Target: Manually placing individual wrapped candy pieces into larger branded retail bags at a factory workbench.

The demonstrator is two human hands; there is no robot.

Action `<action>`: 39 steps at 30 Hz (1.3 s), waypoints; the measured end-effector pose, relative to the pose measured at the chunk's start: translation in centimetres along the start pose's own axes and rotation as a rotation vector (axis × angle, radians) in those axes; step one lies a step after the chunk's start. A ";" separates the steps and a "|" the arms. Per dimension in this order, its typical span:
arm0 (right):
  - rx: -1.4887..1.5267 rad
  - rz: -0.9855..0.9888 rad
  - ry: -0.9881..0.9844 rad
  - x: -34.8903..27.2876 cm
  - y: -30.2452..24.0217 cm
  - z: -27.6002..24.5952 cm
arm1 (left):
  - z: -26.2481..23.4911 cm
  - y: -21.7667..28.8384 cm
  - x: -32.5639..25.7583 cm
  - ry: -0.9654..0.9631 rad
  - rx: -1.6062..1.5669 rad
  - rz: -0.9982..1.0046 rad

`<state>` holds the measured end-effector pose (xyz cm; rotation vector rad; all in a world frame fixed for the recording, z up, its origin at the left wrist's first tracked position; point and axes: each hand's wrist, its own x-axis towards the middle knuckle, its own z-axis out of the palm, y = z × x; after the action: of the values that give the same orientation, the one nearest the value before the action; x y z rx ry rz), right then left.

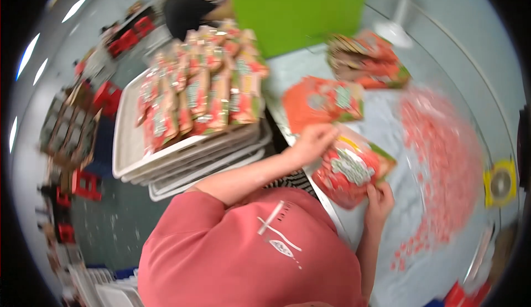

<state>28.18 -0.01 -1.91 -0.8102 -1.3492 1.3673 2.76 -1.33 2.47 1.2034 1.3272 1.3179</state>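
A red and orange printed pouch [349, 167] with a green corner is between my hands, over the front edge of the table. At its upper left edge, my left hand [314, 144] is closed with the fingers bent over the rim. The thumb and fingers of my right hand [380, 201] pinch its lower right edge. Just beyond lies a stack of flat orange pouches [321, 102], and behind that a second pile of pouches [368, 61]. To the right, small pinkish-red wrapped pieces [442, 168] spread in a large heap.
Left of the table, filled pouches [204, 86] stand in rows in a white tray [126, 141] on top of more stacked trays. A green panel [298, 8] rises at the back. A yellow fan-like device [500, 183] is at far right. Another person [185, 11] sits beyond the trays.
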 end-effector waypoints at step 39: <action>0.166 0.436 -0.136 -1.1 7.5 2.2 | -51.0 -1.7 -23.9 1.114 0.323 -0.206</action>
<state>24.98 -0.71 -9.03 -0.9473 -1.1809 1.8772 -44.53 -32.01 1.95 0.4222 2.4309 1.7273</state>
